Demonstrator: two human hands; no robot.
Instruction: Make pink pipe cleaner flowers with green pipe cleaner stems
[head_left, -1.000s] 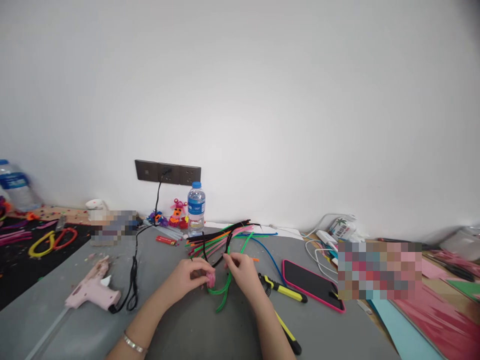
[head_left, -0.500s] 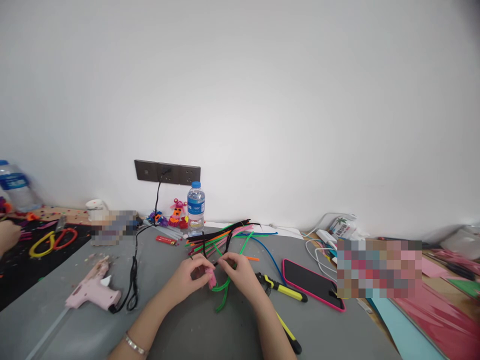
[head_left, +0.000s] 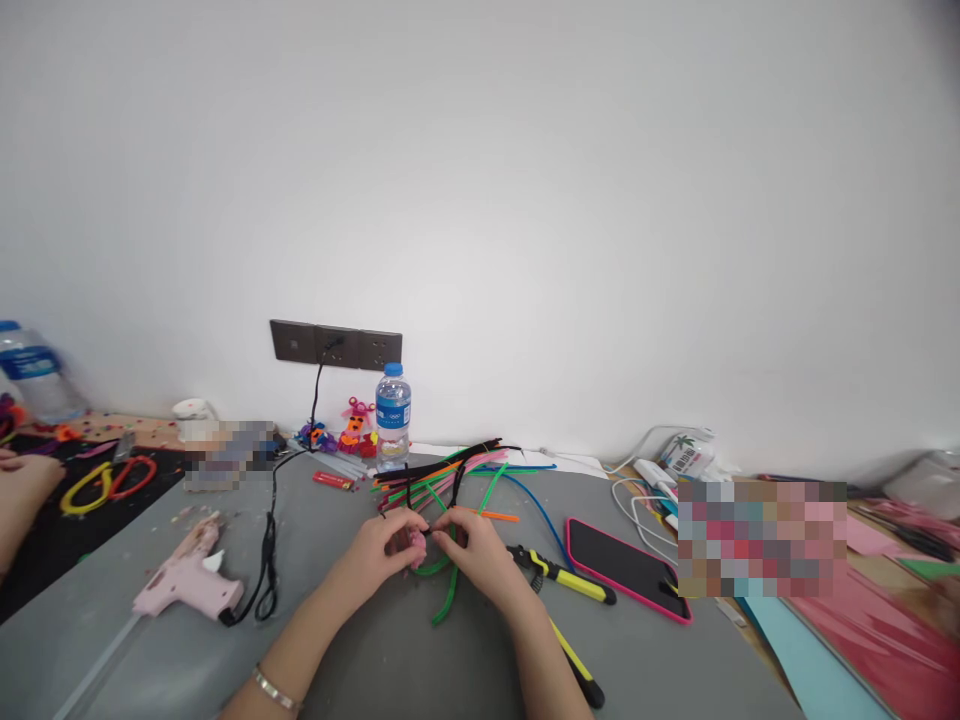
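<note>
Between the left hand (head_left: 379, 553) and right hand (head_left: 480, 553), both pinch a small pink piece (head_left: 415, 548), mostly hidden by fingers. Its shape is unclear; a green pipe cleaner (head_left: 448, 590) trails below.

Left side: glue gun (head_left: 187, 587) on the tabletop (head_left: 375, 665), near the front edge.
Back edge: bottle (head_left: 392, 420), with the pipe-cleaner pile (head_left: 442, 472) just before it.
Middle: left hand (head_left: 384, 552) and right hand (head_left: 480, 556) meeting on a bent pipe cleaner (head_left: 448, 592), before the pile.
Right side: cutter (head_left: 574, 585), then phone (head_left: 626, 570).
</note>
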